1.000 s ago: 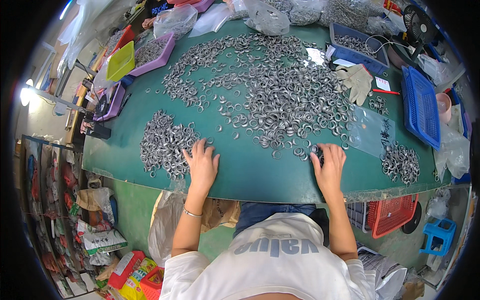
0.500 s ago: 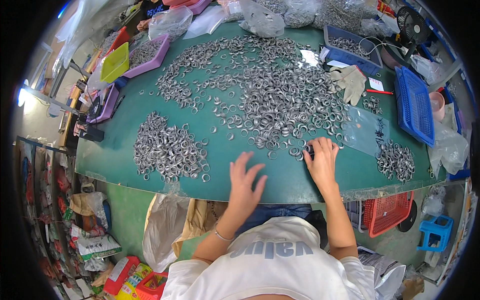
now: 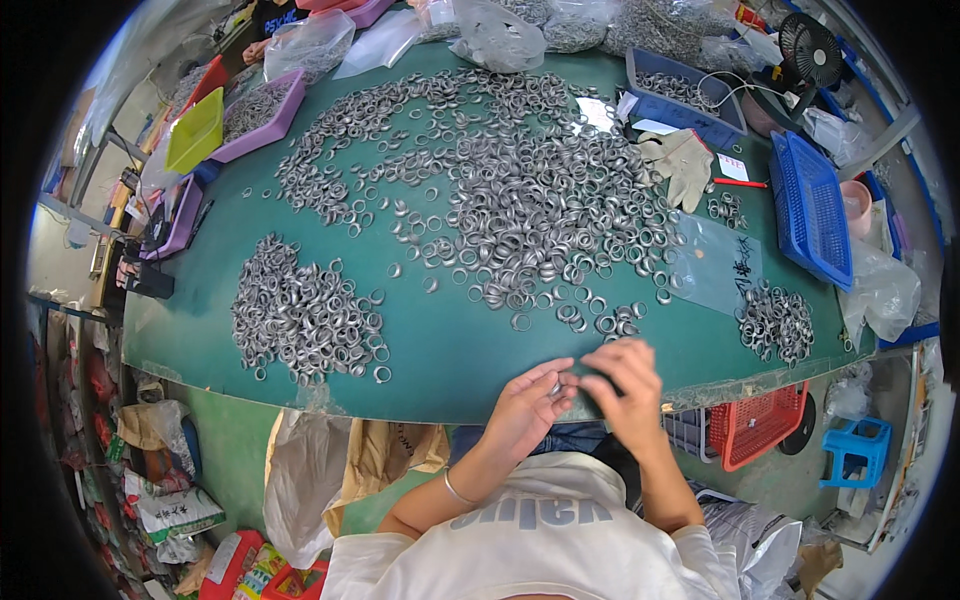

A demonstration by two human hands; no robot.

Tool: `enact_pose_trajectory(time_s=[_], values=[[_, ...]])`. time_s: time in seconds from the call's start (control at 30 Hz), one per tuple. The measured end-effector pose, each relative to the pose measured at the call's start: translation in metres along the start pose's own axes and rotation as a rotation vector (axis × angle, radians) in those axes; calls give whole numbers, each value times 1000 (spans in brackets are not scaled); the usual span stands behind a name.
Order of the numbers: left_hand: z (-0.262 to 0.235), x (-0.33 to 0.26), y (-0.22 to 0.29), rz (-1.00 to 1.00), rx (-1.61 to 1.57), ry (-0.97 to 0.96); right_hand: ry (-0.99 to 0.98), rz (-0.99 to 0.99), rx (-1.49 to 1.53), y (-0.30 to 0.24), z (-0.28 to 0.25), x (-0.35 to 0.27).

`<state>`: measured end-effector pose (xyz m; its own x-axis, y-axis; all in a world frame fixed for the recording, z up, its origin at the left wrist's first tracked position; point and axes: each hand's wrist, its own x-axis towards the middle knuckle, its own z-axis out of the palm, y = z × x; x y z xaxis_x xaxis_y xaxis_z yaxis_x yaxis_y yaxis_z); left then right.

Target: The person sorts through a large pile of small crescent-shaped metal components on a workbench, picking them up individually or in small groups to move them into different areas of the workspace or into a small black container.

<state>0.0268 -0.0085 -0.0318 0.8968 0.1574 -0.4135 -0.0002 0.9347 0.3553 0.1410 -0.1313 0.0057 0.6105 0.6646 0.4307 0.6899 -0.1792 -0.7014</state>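
Observation:
My left hand [image 3: 527,408] is just above the table's near edge, palm turned up and fingers curled. A small grey metal ring [image 3: 556,388] shows at its fingertips. Close to those fingertips is my right hand [image 3: 628,392], its bent fingers and thumb apart, with nothing visible between them. Just beyond the hands lies a small cluster of rings [image 3: 620,321]. A large spread of the same rings [image 3: 540,205] covers the middle of the green table [image 3: 440,345]. Separate heaps lie at left [image 3: 305,315] and at right [image 3: 776,322].
Blue baskets [image 3: 812,215] and a blue bin [image 3: 690,100] stand at right, with a glove [image 3: 680,165], a red pen [image 3: 740,183] and a plastic bag [image 3: 715,265] nearby. Purple [image 3: 262,130] and yellow-green [image 3: 195,132] trays stand at left. Another person's hand [image 3: 256,50] shows far left.
My right hand has drawn back from the rings toward my body. My left hand has moved right to meet it, turning palm up. Some rings now sit where my right hand was.

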Motion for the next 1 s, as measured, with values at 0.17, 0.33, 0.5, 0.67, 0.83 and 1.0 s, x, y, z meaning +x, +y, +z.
enact_pose_trajectory(time_s=[0.17,0.33,0.5,0.67,0.83,1.0], values=[[3,0,3,-22,15,44,8,96,-403,28,5,20],[2,-3,3,-8,39,16,87,42,-407,43,10,19],[25,-6,6,0,136,67,176,191,-33,17,1,5],[24,-3,-2,-90,205,44,-37,248,100,0,-3,-4],[3,-3,2,-216,302,-72,191,279,-107,27,-19,14],[10,-4,-3,-145,273,-115,170,314,-51,62,-7,-3]])
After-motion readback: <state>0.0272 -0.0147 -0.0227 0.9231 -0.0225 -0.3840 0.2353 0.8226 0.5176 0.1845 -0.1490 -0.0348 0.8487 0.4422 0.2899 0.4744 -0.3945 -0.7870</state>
